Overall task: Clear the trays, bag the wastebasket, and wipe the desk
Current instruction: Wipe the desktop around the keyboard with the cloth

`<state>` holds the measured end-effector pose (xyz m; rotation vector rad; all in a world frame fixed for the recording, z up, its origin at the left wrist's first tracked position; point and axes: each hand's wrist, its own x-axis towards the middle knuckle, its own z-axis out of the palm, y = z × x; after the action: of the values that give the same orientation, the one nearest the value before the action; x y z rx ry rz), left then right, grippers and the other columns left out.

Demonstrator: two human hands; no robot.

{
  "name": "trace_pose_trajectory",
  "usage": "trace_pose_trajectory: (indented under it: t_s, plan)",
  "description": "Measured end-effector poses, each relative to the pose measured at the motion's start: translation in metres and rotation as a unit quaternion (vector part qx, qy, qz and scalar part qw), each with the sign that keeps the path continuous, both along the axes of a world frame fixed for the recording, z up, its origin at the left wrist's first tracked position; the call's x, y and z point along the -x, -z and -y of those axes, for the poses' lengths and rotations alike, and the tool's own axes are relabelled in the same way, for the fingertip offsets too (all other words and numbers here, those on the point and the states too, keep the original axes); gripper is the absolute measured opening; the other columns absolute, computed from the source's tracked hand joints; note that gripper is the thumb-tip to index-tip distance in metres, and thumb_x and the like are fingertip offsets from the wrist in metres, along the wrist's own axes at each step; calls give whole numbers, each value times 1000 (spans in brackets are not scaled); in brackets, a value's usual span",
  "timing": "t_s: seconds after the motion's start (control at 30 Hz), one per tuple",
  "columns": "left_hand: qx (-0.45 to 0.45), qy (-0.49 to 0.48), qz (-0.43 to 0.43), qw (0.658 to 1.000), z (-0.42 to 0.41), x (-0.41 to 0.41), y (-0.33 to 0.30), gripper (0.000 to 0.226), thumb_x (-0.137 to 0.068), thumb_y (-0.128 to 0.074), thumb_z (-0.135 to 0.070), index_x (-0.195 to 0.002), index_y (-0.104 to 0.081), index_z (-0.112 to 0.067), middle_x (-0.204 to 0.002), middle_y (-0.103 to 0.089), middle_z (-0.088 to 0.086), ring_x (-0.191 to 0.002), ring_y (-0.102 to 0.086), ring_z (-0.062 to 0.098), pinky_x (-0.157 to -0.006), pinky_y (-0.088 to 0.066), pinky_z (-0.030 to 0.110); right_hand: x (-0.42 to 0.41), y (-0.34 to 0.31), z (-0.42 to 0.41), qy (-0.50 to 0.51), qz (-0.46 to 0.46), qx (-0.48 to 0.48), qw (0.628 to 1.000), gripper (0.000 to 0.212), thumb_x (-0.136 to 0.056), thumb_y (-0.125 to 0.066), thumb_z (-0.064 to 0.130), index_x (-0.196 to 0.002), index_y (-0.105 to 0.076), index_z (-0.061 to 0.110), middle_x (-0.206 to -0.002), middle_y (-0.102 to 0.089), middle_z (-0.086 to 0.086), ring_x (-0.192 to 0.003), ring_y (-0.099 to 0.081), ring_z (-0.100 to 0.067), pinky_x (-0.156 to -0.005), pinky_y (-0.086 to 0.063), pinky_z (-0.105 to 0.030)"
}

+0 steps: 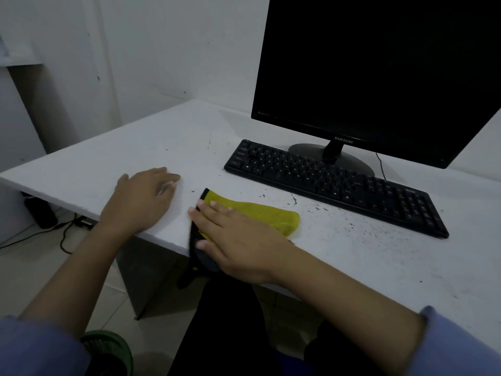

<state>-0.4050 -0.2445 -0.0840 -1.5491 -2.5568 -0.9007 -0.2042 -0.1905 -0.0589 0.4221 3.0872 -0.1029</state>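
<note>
At desk (352,267) front edge | right hand (244,240) presses cloth (260,213) | left hand (143,202) flat

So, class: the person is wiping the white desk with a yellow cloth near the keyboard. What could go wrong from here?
1. The dark specks lie between the yellow cloth and the keyboard; a sweep that way could push them under the keys.
2. Part of the cloth hangs over the desk edge beneath the right hand, so it may slip off.
3. The left hand presses flat on the desk and may leave that patch unwiped.

Left hand (141,202) and right hand (238,240) flat, fingers straight
</note>
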Motion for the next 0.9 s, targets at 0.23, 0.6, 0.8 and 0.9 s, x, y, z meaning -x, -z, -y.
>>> trace_pose_trajectory:
  t_s: [0.23,0.6,0.8,0.9]
  plan:
    - [-38,-2,58,998,3,-1,-4,34,-95,-41,-21,-125,-58,-22,-143,-46,0,-131,-42,22,-108,-30,36,60,6,-1,126,-40,16,991,62,-97,-19,45,-149,-3,16,-159,-7,0,-146,-6,-21,-113,-4,-60]
    - [-8,-3,43,999,7,-2,-5,38,-94,-45,-32,-130,-53,-26,-146,-42,-3,-135,-37,22,-110,-27,41,37,7,-17,310,-44,35,949,71,-93,-16,56,-149,-3,15,-159,1,-1,-145,1,-28,-113,3,-61]
    - [18,-3,24,1000,7,-4,-6,40,-94,-45,-34,-132,-52,-23,-147,-40,0,-134,-37,27,-111,-25,43,-38,10,-36,372,-32,-4,928,71,-92,-11,59,-149,-4,17,-159,2,0,-146,-1,-23,-114,1,-54]
    - [29,3,14,999,6,-4,-6,41,-94,-45,-32,-132,-51,-20,-147,-40,4,-134,-36,29,-112,-23,44,-80,9,-42,407,-34,-12,913,70,-92,-11,59,-149,-5,19,-159,0,1,-146,-2,-21,-115,-2,-53]
